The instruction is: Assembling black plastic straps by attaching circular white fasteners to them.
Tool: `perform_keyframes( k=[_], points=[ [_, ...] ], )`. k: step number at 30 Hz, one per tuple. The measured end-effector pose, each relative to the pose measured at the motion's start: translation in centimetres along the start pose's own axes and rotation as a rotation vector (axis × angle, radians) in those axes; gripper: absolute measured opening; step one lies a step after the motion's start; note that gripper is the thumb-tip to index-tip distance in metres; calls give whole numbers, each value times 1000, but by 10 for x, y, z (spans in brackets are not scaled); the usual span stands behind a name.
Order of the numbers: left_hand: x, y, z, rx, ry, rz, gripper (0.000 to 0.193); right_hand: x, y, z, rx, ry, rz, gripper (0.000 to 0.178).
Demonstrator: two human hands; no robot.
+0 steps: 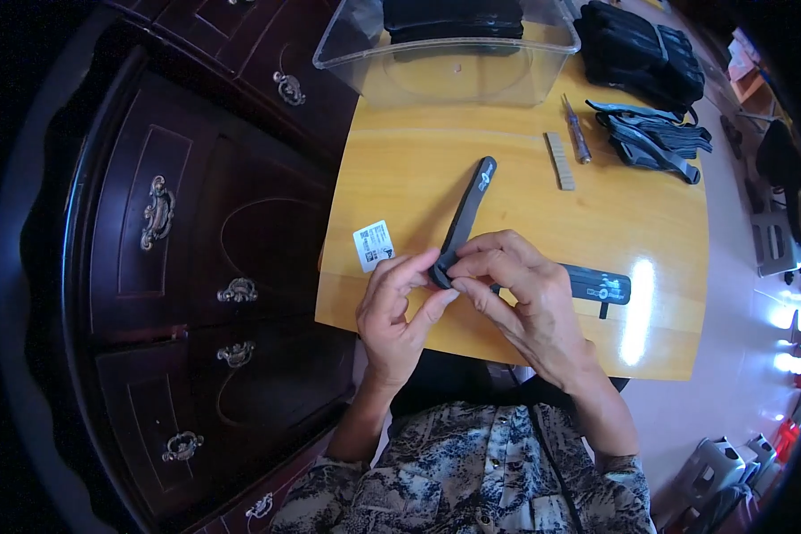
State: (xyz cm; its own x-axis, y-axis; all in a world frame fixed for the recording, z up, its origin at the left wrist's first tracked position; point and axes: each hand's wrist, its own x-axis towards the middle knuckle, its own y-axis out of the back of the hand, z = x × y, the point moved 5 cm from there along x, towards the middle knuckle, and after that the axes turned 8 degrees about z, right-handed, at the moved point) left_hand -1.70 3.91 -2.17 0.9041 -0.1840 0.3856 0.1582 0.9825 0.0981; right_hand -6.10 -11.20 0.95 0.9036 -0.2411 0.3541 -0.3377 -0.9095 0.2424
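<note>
We find the left hand (394, 307) pinching the near end of a flat black strap (468, 209) between thumb and forefinger, its other fingers loosely curled. The right hand (534, 298) meets it at the same end, thumb and forefinger closed on the strap edge; the exact detail between the fingertips is hidden. In our judgement, this two-sided hold steadies the end for close finger work, while the strap's free length points away over the table (400, 178) and leaves the hands room. A second black strap (601, 285) lies partly behind the right hand, probably kept there for easy reach. Left of the held strap lies a white label card (374, 245) bearing dense dark print and what appears to be a square code. Both straps carry a small pale printed mark with a rounded emblem near one end; the lettering is too fine for us to report. Farther out, a ridged tan strip (559, 161) and a screwdriver (578, 138) with a translucent handle lie side by side, apparently set clear of the working spot. Beyond them we note a loose bundle of dark webbing (654, 138), a banded black bundle (641, 58), and a clear plastic bin (458, 76) at the far edge, which seems to serve as storage for the black goods inside.
</note>
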Motion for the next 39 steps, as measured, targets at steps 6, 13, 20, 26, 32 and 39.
perform_keyframes(
  k=[6,13,20,26,32,39],
  points=[
    [11,-9,21,320,-393,-79,43,0,10,3,89,-25,2,12],
    [11,-25,9,174,-203,-182,41,-7,20,20,156,-192,39,12],
    [7,-31,10,121,-120,-162,44,-9,27,21,167,-184,2,14],
    [9,-28,18,228,-207,-180,45,-8,25,16,106,-132,-16,14],
    [11,-25,21,247,-224,-176,46,-3,22,18,131,-239,-115,16],
    [11,-22,23,210,-143,-108,45,5,18,21,122,-228,-156,15]
  ],
)
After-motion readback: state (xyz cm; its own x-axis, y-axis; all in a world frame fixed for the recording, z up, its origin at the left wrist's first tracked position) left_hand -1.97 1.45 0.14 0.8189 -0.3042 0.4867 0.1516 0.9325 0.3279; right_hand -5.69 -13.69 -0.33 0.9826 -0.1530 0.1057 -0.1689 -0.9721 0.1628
